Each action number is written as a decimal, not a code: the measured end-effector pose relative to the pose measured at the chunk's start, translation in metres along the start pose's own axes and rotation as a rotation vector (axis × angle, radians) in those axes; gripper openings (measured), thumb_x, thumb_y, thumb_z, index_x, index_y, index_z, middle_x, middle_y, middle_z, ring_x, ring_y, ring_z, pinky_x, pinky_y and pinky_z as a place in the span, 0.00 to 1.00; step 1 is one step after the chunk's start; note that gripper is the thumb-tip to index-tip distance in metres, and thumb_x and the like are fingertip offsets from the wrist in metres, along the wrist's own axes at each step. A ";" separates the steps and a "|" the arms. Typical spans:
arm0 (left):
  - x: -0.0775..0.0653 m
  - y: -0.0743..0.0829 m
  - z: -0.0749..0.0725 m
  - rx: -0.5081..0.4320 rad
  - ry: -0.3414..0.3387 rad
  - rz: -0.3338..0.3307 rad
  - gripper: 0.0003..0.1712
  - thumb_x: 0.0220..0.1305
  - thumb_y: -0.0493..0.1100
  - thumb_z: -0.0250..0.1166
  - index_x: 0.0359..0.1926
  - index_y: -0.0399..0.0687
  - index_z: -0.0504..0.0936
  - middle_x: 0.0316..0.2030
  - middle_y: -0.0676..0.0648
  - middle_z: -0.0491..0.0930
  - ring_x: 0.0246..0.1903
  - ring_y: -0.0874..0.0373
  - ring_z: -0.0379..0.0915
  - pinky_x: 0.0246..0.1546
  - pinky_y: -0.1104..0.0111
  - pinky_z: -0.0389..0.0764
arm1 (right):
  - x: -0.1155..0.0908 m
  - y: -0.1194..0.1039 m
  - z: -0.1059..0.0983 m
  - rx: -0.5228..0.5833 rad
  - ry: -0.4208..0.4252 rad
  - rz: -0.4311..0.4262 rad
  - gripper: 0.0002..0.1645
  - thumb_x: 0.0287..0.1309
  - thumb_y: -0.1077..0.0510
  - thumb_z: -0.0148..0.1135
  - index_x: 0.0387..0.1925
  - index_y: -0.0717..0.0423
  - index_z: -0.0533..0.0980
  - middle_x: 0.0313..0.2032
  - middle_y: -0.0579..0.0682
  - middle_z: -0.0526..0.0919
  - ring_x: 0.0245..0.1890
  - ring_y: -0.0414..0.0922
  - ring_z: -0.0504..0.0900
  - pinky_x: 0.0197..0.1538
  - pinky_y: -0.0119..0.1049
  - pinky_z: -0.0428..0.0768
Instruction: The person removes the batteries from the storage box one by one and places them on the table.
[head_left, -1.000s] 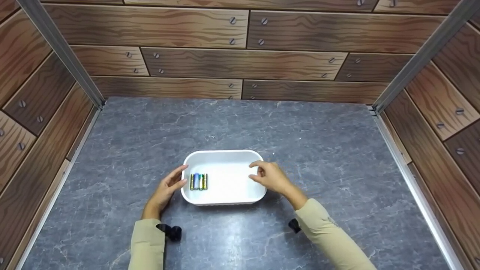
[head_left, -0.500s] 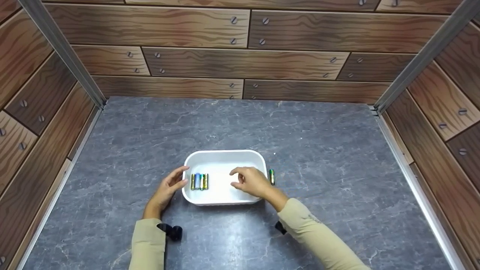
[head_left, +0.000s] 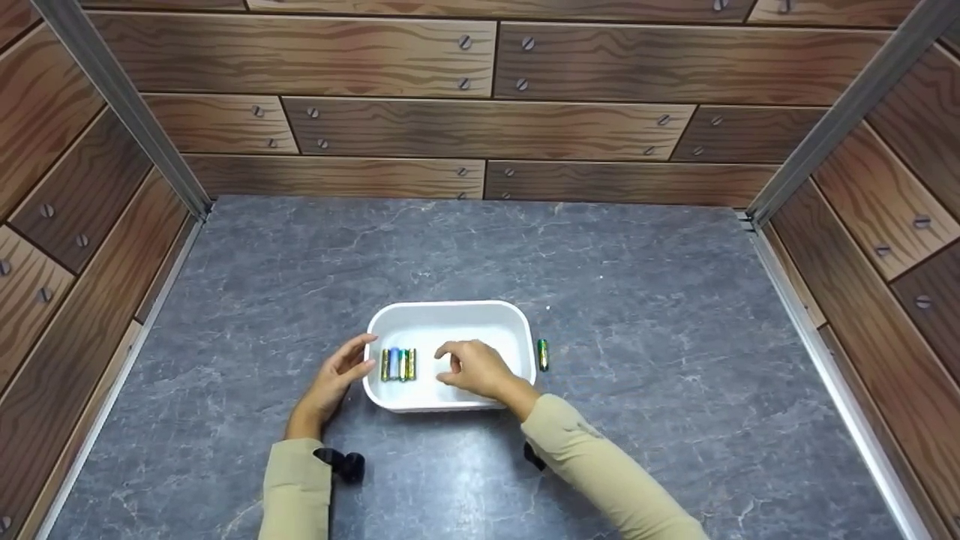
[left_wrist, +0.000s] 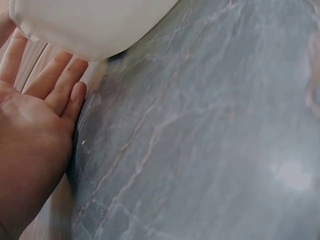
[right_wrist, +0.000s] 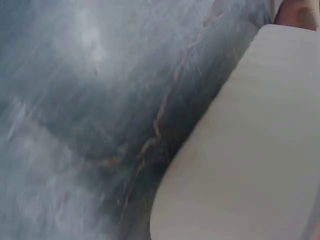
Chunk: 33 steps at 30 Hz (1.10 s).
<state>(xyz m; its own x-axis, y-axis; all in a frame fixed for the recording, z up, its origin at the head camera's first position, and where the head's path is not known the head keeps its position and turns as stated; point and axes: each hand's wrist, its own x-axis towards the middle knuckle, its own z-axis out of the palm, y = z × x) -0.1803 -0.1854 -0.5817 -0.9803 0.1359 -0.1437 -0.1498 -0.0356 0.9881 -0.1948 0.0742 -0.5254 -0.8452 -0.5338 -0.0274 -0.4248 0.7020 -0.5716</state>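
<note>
A white plastic tub (head_left: 450, 401) with rounded corners stands on the grey marbled table. Several AA-size batteries (head_left: 398, 364) lie side by side in its left part, in green, gold and blue wrappers. One more green and gold battery (head_left: 543, 355) lies on the table just right of the tub. My left hand (head_left: 335, 379) rests its fingers against the tub's left end; in the left wrist view the fingers (left_wrist: 62, 90) are extended beside the wall. Over the tub's middle hangs my right hand (head_left: 476, 369), thumb and forefinger apart, with nothing seen between them.
Wood-print panels (head_left: 480, 127) close off the back and both sides of the grey table (head_left: 480, 247). Metal posts (head_left: 180, 172) stand in the back corners. Black wrist camera mounts (head_left: 346, 465) stick out below the sleeves.
My right hand has moved left from the tub's right rim to over its middle, uncovering the lone battery outside. The left hand and the batteries in the tub have stayed put.
</note>
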 end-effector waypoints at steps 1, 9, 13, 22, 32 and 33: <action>0.000 0.000 -0.001 -0.001 -0.002 0.002 0.28 0.63 0.30 0.59 0.64 0.31 0.66 0.69 0.37 0.64 0.72 0.44 0.56 0.58 0.84 0.66 | 0.002 -0.001 0.002 0.004 -0.008 0.010 0.18 0.53 0.54 0.69 0.46 0.56 0.81 0.23 0.51 0.81 0.20 0.33 0.66 0.30 0.27 0.67; 0.000 0.002 0.001 -0.010 -0.005 0.007 0.28 0.63 0.31 0.60 0.64 0.30 0.66 0.69 0.36 0.63 0.72 0.45 0.54 0.58 0.85 0.66 | 0.016 -0.007 0.017 -0.019 -0.002 0.090 0.23 0.50 0.51 0.72 0.48 0.54 0.81 0.25 0.51 0.82 0.21 0.34 0.67 0.28 0.27 0.65; 0.000 0.001 0.001 -0.012 -0.003 0.006 0.28 0.63 0.30 0.59 0.64 0.30 0.66 0.69 0.36 0.64 0.72 0.46 0.55 0.58 0.84 0.66 | 0.022 -0.010 0.023 -0.038 0.003 0.124 0.27 0.47 0.50 0.74 0.49 0.54 0.80 0.26 0.50 0.82 0.23 0.35 0.67 0.28 0.27 0.64; -0.001 0.000 0.000 -0.008 -0.006 0.014 0.28 0.63 0.31 0.59 0.64 0.30 0.66 0.69 0.35 0.63 0.72 0.44 0.54 0.57 0.85 0.66 | 0.034 -0.016 0.033 -0.044 0.015 0.171 0.37 0.42 0.49 0.77 0.56 0.52 0.75 0.29 0.50 0.83 0.24 0.37 0.69 0.30 0.29 0.67; -0.002 0.000 -0.001 0.006 -0.011 0.012 0.28 0.64 0.32 0.59 0.65 0.33 0.66 0.71 0.36 0.62 0.73 0.44 0.52 0.67 0.74 0.63 | 0.039 -0.019 0.040 -0.091 -0.027 0.212 0.40 0.41 0.48 0.77 0.59 0.52 0.74 0.35 0.52 0.85 0.34 0.46 0.80 0.41 0.39 0.79; -0.002 0.000 -0.001 0.013 -0.008 0.010 0.28 0.64 0.32 0.59 0.65 0.33 0.67 0.71 0.37 0.62 0.74 0.45 0.52 0.69 0.71 0.61 | 0.039 -0.019 0.040 -0.096 -0.027 0.210 0.40 0.41 0.48 0.77 0.58 0.51 0.75 0.35 0.52 0.85 0.34 0.46 0.80 0.41 0.39 0.79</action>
<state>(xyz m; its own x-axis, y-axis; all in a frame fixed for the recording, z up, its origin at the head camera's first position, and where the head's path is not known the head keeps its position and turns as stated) -0.1782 -0.1864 -0.5818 -0.9807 0.1434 -0.1331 -0.1380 -0.0246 0.9901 -0.2068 0.0207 -0.5488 -0.9099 -0.3827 -0.1598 -0.2707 0.8400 -0.4702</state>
